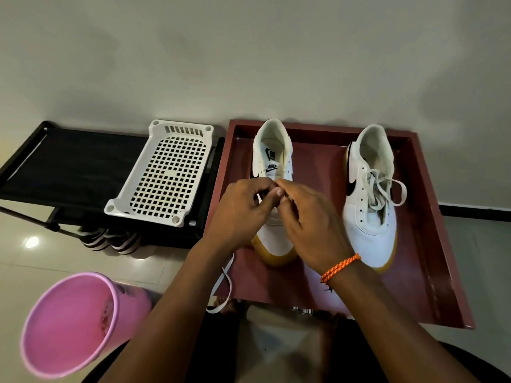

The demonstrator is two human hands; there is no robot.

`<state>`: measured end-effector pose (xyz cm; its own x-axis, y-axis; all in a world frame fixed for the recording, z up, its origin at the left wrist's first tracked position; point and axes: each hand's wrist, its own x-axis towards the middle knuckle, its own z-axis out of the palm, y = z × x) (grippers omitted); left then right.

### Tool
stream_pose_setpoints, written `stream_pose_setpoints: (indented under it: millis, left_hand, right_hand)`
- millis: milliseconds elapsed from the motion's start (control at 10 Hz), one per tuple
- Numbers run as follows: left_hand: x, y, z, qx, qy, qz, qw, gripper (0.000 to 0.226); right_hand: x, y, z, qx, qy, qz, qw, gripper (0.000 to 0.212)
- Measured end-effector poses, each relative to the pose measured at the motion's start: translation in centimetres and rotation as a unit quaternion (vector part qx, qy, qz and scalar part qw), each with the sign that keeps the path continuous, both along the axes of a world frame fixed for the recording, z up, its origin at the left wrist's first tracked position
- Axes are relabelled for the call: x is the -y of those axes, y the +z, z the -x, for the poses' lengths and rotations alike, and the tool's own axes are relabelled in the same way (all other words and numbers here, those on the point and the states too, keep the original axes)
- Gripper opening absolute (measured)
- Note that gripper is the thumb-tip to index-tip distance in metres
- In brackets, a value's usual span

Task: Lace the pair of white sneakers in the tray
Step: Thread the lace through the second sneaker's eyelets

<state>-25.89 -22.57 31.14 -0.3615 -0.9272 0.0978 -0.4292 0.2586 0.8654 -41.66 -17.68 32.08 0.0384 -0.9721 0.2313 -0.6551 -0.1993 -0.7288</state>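
Two white sneakers with gum soles stand in a dark red tray (pixel 431 272), toes toward me. Over the middle of the left sneaker (pixel 272 150), my left hand (pixel 240 208) and my right hand (pixel 309 222) meet, fingers curled, pinching a white lace at its eyelets. The loose end of that lace (pixel 222 283) trails over the tray's near left edge onto the floor. The right sneaker (pixel 370 194) carries a loosely threaded lace bunched over its tongue. An orange cord bracelet circles my right wrist.
A white perforated plastic basket (pixel 163 172) lies on a low black rack (pixel 69 167) to the left of the tray. A pink bucket (pixel 74 324) stands at the near left on the tiled floor. A wall rises right behind the tray.
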Motion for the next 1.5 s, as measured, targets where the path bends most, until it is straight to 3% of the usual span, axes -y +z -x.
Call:
stream_pose_setpoints:
  millis: [100,200,300,400,500,600,700,900,1000,1100,1200,1300,1400,1500]
  left_hand:
    - [0.3,-0.3,-0.4,-0.023,0.011,-0.026,0.999,0.03]
    - [0.5,0.0,-0.6,-0.031,-0.001,-0.053,0.998,0.032]
    - [0.4,0.2,-0.6,-0.035,0.016,-0.088,0.995,0.037]
    - [0.5,0.2,-0.8,-0.06,0.067,-0.145,0.985,0.037]
    - [0.5,0.3,-0.8,-0.055,0.103,-0.16,0.98,0.038]
    - [0.4,0.6,-0.6,-0.051,0.117,-0.163,0.978,0.037]
    - [0.3,1.1,-0.4,-0.056,0.079,-0.148,0.984,0.033]
    - [-0.2,1.8,-0.1,-0.105,0.04,-0.169,0.979,0.03]
    - [0.1,1.4,-0.4,-0.089,0.047,-0.179,0.979,0.031]
    - [0.6,0.4,-0.8,-0.061,0.09,-0.166,0.98,0.032]
    - [0.9,-0.7,-1.3,0.022,0.136,-0.064,0.988,0.019]
    - [0.3,0.3,-0.4,-0.021,0.103,0.025,0.994,0.027]
    - [-0.4,1.6,0.9,-0.085,-0.008,0.018,0.996,0.028]
    - [-1.0,1.7,1.9,-0.105,-0.037,-0.043,0.993,0.028]
  right_hand:
    - [0.3,-0.1,0.4,-0.035,-0.002,0.014,0.999,0.024]
    - [0.9,0.2,1.5,-0.018,0.021,-0.043,0.999,0.025]
    - [1.2,1.7,1.9,0.191,0.072,-0.144,0.968,0.028]
    - [1.3,3.2,2.8,0.428,0.104,-0.224,0.869,0.028]
    - [1.0,3.6,3.5,0.529,0.051,-0.254,0.808,0.027]
    - [0.6,1.3,4.0,-0.04,-0.081,-0.097,0.991,0.032]
    - [0.2,0.6,3.0,-0.089,-0.041,-0.048,0.994,0.048]
    - [0.1,0.3,1.2,-0.069,0.015,-0.07,0.995,0.024]
    - [0.5,1.3,1.2,0.118,0.048,-0.144,0.981,0.032]
    - [0.7,3.0,1.3,0.382,0.091,-0.229,0.891,0.031]
    - [0.7,2.9,1.8,0.312,0.02,-0.202,0.928,0.032]
    - [0.6,1.6,2.3,-0.041,-0.059,-0.083,0.994,0.036]
    - [1.1,1.8,1.4,0.104,-0.038,-0.138,0.984,0.04]
    - [2.3,2.4,0.8,0.287,-0.015,-0.236,0.928,0.043]
